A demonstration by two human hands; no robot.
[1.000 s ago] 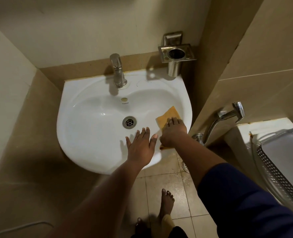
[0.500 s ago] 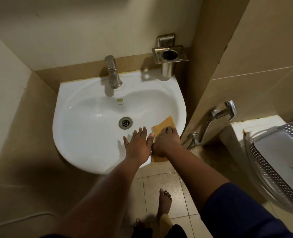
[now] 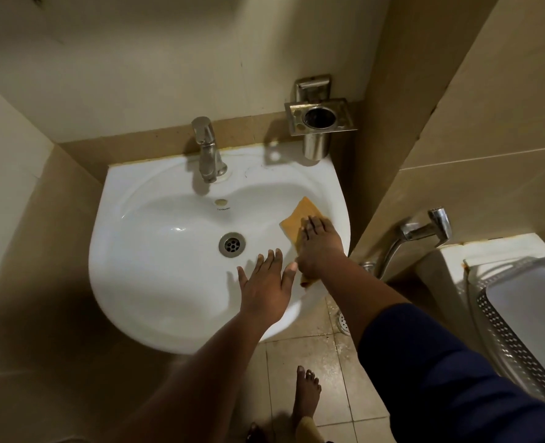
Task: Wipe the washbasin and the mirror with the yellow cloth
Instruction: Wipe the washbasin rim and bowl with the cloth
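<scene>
The white washbasin point(image 3: 156, 244) hangs on the wall below me, with its drain point(image 3: 232, 244) in the middle of the bowl. My right hand point(image 3: 319, 247) presses the yellow cloth point(image 3: 298, 219) flat against the bowl's right inner slope, fingers stretched over it. One corner of the cloth sticks out under my wrist at the rim. My left hand point(image 3: 266, 287) lies flat on the basin's front rim with fingers spread, its thumb beside my right hand. No mirror is in view.
A steel tap point(image 3: 207, 151) stands at the back of the basin. A steel tumbler holder point(image 3: 319, 119) is fixed to the wall at the back right. A wall tap point(image 3: 424, 231) and a grey plastic basket point(image 3: 520, 324) stand on the right. My bare foot point(image 3: 306, 394) is on the tiled floor.
My right hand has slid the cloth from the front right rim up the bowl's right slope. My left hand stays on the front rim.
</scene>
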